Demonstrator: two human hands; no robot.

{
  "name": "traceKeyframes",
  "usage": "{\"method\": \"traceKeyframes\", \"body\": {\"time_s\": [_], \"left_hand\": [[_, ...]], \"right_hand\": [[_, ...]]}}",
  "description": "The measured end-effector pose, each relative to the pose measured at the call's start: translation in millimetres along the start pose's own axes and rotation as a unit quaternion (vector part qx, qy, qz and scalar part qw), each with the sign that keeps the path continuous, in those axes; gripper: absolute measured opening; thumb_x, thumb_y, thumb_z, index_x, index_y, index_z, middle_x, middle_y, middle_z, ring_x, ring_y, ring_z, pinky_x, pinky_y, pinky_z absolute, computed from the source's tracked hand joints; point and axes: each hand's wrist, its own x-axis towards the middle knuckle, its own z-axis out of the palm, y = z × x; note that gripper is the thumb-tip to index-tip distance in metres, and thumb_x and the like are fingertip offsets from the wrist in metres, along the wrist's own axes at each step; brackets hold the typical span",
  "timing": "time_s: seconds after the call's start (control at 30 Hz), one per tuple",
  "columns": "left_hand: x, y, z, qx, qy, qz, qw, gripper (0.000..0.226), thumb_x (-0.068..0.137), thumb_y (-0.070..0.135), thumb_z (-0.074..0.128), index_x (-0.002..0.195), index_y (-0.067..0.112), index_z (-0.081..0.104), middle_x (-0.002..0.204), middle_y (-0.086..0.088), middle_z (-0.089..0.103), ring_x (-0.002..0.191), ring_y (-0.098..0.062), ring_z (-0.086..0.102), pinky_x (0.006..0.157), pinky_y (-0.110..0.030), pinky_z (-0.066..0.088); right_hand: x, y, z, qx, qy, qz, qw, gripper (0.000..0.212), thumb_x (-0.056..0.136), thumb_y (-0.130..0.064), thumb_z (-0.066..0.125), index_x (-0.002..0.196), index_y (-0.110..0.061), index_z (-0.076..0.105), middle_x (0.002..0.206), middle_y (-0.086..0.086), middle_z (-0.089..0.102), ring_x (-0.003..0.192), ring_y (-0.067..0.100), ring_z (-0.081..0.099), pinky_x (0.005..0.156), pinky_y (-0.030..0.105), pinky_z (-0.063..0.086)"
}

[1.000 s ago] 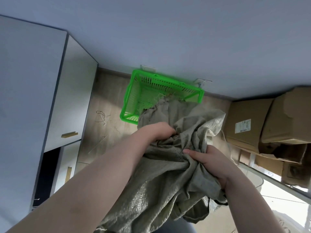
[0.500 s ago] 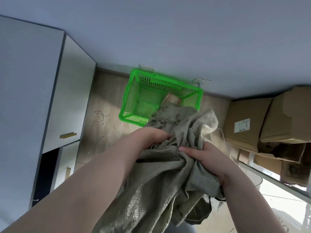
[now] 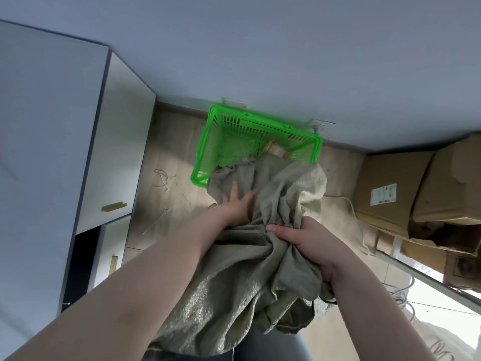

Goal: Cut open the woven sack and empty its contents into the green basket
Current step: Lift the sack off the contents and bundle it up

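Note:
A limp grey-green woven sack (image 3: 250,269) hangs in front of me, its far end draped over the near rim of the green basket (image 3: 208,136). The basket stands on the wooden floor by the wall. A brown tape-wrapped item (image 3: 277,151) lies inside it near the back right. My left hand (image 3: 238,204) lies on the sack near its far end, fingers stretched flat and apart. My right hand (image 3: 302,235) is clenched around a bunched fold of the sack in the middle.
White cabinets with brass handles (image 3: 114,206) line the left side. Stacked cardboard boxes (image 3: 406,194) stand at the right, with a white cord (image 3: 356,220) beside them. Bits of string (image 3: 162,178) litter the floor left of the basket.
The sack's far end has pulled back off the basket, uncovering the brown item inside. My left hand has let go of its grip and slid forward with fingers spread.

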Motion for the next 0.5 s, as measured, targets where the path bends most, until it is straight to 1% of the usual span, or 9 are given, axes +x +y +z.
{"method": "traceKeyframes", "body": {"time_s": [0.03,0.07,0.13,0.17,0.23,0.27,0.33,0.4,0.5], "left_hand": [[4,-7,-4,-0.033,-0.009,0.014,0.999,0.084,0.095,0.027,0.053,0.15,0.044,-0.008,0.159,-0.012,-0.024,0.147,-0.041,0.011,0.118,-0.051,0.019],[6,-14,-9,-0.058,-0.015,0.021,0.998,0.092,0.092,0.02,0.054,0.149,0.043,-0.015,0.161,-0.015,-0.012,0.144,-0.038,0.026,0.117,-0.046,0.027],[7,-22,-22,-0.105,-0.012,0.031,0.994,0.097,0.09,0.014,0.052,0.148,0.04,-0.02,0.158,-0.018,0.02,0.13,-0.031,0.048,0.108,-0.04,0.04],[7,-24,-28,-0.141,-0.019,0.025,0.99,0.094,0.091,0.014,0.051,0.149,0.04,-0.018,0.156,-0.019,0.028,0.126,-0.028,0.05,0.105,-0.037,0.042],[4,-24,-37,-0.186,-0.019,0.029,0.982,0.079,0.093,0.015,0.049,0.153,0.038,0.003,0.155,-0.013,0.032,0.129,-0.026,0.047,0.104,-0.031,0.039],[3,-22,-40,-0.183,-0.008,0.041,0.982,0.066,0.094,0.014,0.049,0.152,0.031,0.023,0.15,-0.01,0.04,0.128,-0.025,0.048,0.1,-0.027,0.039],[-4,-9,-46,-0.134,0.008,0.079,0.988,0.037,0.093,0.007,0.048,0.128,0.009,0.059,0.133,-0.012,0.058,0.118,-0.027,0.055,0.085,-0.022,0.04],[-9,12,-46,-0.086,-0.026,0.108,0.99,0.031,0.091,-0.002,0.045,0.116,-0.006,0.064,0.13,-0.016,0.06,0.118,-0.03,0.055,0.087,-0.024,0.039],[0,27,-41,-0.064,-0.088,0.125,0.986,0.032,0.093,-0.001,0.046,0.12,-0.006,0.062,0.133,-0.016,0.058,0.119,-0.03,0.056,0.1,-0.03,0.04]], "right_hand": [[1,-2,-1,-0.003,0.003,-0.001,1.0,0.02,0.087,-0.017,0.069,0.106,-0.011,0.071,0.101,0.008,0.076,0.097,0.025,0.072,0.093,0.046,0.055],[1,-4,-3,0.003,0.006,0.001,1.0,0.02,0.087,-0.017,0.069,0.107,-0.01,0.07,0.101,0.007,0.076,0.096,0.024,0.072,0.091,0.045,0.056],[-1,-9,-8,0.037,0.007,0.008,0.999,0.021,0.088,-0.014,0.067,0.108,-0.006,0.069,0.099,0.008,0.076,0.091,0.022,0.074,0.081,0.037,0.06],[-3,-12,-11,0.057,0.009,0.009,0.998,0.021,0.089,-0.012,0.065,0.108,-0.004,0.068,0.097,0.009,0.077,0.087,0.021,0.074,0.073,0.032,0.061],[-6,-16,-17,0.089,0.016,0.005,0.996,0.022,0.089,-0.009,0.063,0.109,-0.001,0.067,0.096,0.011,0.076,0.083,0.021,0.074,0.063,0.026,0.059],[-7,-18,-20,0.098,0.021,0.003,0.995,0.021,0.089,-0.009,0.063,0.108,0.0,0.067,0.095,0.012,0.076,0.082,0.02,0.074,0.061,0.025,0.059],[-10,-21,-23,0.106,0.031,-0.003,0.994,0.016,0.09,-0.008,0.062,0.103,-0.002,0.068,0.09,0.01,0.077,0.077,0.019,0.075,0.057,0.024,0.058],[-11,-23,-25,0.114,0.034,-0.009,0.993,0.015,0.09,-0.008,0.061,0.102,-0.003,0.068,0.092,0.012,0.077,0.078,0.019,0.074,0.059,0.025,0.059],[-11,-26,-26,0.118,0.031,-0.01,0.992,0.018,0.089,-0.01,0.062,0.104,-0.002,0.069,0.097,0.015,0.076,0.082,0.022,0.074,0.063,0.027,0.06]]}}
